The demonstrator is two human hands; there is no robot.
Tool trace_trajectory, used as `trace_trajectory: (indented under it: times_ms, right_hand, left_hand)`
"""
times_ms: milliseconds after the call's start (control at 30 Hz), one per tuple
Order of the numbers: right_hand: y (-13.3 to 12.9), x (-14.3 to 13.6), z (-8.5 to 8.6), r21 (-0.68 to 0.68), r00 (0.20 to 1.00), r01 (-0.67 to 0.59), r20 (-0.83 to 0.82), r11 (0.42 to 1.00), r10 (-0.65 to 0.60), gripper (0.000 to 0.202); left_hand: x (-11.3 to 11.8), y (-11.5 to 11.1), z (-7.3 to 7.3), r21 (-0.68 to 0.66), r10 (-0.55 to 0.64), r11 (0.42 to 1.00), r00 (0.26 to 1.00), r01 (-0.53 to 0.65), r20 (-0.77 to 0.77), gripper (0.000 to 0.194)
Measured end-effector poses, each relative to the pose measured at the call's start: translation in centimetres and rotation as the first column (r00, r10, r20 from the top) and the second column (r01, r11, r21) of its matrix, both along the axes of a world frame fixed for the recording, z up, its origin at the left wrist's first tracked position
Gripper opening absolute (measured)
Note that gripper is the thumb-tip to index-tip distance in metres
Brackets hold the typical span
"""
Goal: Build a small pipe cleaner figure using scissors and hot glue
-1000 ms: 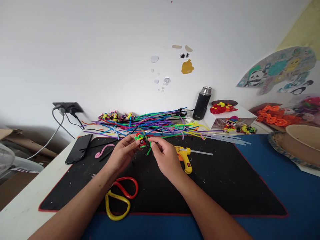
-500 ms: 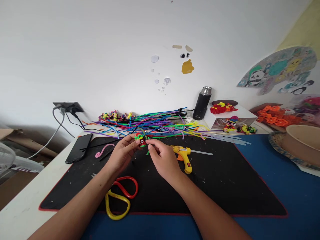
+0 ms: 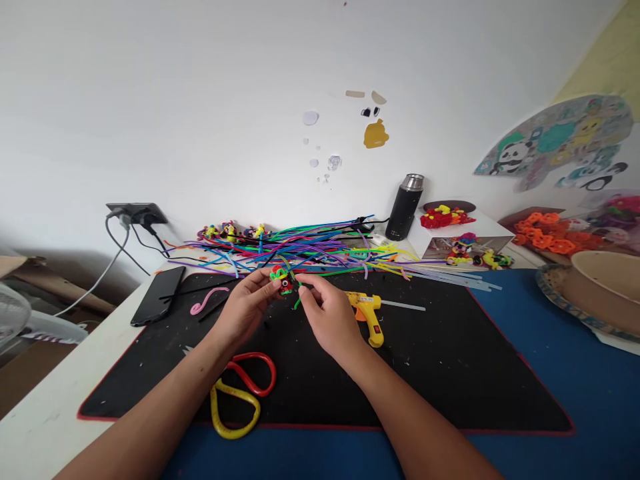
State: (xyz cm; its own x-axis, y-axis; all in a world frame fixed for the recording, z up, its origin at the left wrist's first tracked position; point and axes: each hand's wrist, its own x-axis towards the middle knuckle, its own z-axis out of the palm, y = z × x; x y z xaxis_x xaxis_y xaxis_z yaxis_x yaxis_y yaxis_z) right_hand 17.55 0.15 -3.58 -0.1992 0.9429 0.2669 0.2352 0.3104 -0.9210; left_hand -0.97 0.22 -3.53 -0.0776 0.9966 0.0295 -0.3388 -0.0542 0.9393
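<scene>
Between thumb and fingers, my left hand (image 3: 249, 299) pinches a small red, green and yellow pipe-cleaner figure (image 3: 281, 277) with a round eye on its side. My right hand (image 3: 329, 312) is closed at the figure's right, thumb and forefinger together on a green pipe cleaner (image 3: 298, 303) whose end points down. Both hands are raised over the black mat. Beneath my left forearm lie scissors (image 3: 239, 408) with one red and one yellow handle; their blades are mostly hidden. A yellow glue gun (image 3: 371, 313) with a glue stick in its back rests just beyond my right hand.
Many coloured pipe cleaners (image 3: 300, 247) spread along the wall, with small finished figures (image 3: 229, 231) at their left. A phone (image 3: 158, 297) and a pink curl (image 3: 200, 306) lie left. A black flask (image 3: 405, 208), a white box (image 3: 465, 233) and a bowl (image 3: 607, 280) stand right.
My right fingers have drawn slightly right, away from the figure, so more of the space beside it shows. My left hand keeps its hold on the figure.
</scene>
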Motion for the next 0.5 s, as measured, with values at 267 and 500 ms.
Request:
trace_trajectory:
  times_ms: [267,500]
  right_hand:
    - [-0.14,-0.04,-0.13,-0.006,1.0,-0.027,0.002,1.0,0.027,0.035]
    - [-0.19,-0.06,0.09,-0.026,0.999,-0.046,-0.001,0.999,0.046,0.035]
  left_hand:
    - [0.04,0.0,-0.33,0.0,-0.016,1.0,1.0,0.016,-0.014,0.031]
    - [0.1,-0.02,-0.38,0.013,-0.014,1.0,0.999,0.014,-0.031,0.03]
